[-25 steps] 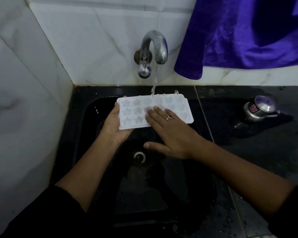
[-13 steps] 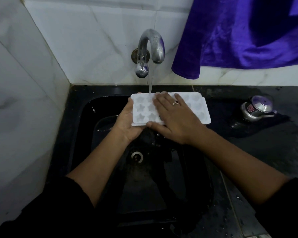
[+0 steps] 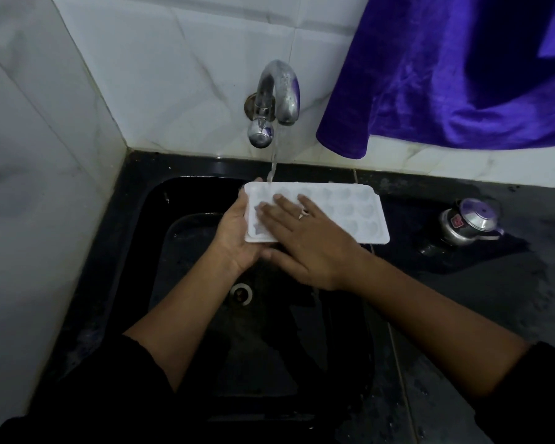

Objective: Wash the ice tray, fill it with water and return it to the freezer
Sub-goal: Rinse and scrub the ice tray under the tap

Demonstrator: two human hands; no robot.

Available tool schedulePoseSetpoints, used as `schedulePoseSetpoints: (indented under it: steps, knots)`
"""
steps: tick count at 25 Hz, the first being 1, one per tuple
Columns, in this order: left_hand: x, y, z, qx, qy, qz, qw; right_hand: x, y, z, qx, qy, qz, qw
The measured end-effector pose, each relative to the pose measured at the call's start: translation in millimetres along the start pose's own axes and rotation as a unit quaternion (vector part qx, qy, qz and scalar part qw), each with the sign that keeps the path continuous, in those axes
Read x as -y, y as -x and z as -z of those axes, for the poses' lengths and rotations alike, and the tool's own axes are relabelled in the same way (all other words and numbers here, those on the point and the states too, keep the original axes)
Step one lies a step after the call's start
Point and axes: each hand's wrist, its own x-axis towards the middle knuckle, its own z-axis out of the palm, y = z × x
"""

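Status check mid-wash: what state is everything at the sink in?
sink: wet, drain uncovered.
ice tray: cavities up, held over the sink.
tap: running, stream hitting the ice tray's far left corner.
left hand: grips the ice tray's left end.
right hand: flat on the ice tray's top.
metal pot: upright, lid on.
purple cloth: hanging.

White marble walls (image 3: 173, 59), blk counter (image 3: 462, 299)
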Motion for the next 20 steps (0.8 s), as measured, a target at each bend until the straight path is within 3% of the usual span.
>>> schedulePoseSetpoints:
  steps: [3,7,11,15,20]
  knots:
    - [10,0,-2,0.003,0.006,-0.02,1.0,-8,-9,5,-0.001,-0.012,-0.034,0.999]
    - [3,-4,7,-0.01,0.002,-0.047,0.999,-2,-3,-6,0.022,0.004,0.072,0.997]
    - [6,-3,7,-0.014,-0.005,-0.054,0.998,-13,-31,5,-0.003,-0.002,0.005,1.0]
    - [-8,-4,18,-0.033,0.002,-0.081,0.996,5,-12,-10,0.03,-0.001,0.101,0.994]
    - [0,5,15,-0.034,-0.041,-0.07,0.996,3,-35,-8,0.0,-0.018,0.016,1.0]
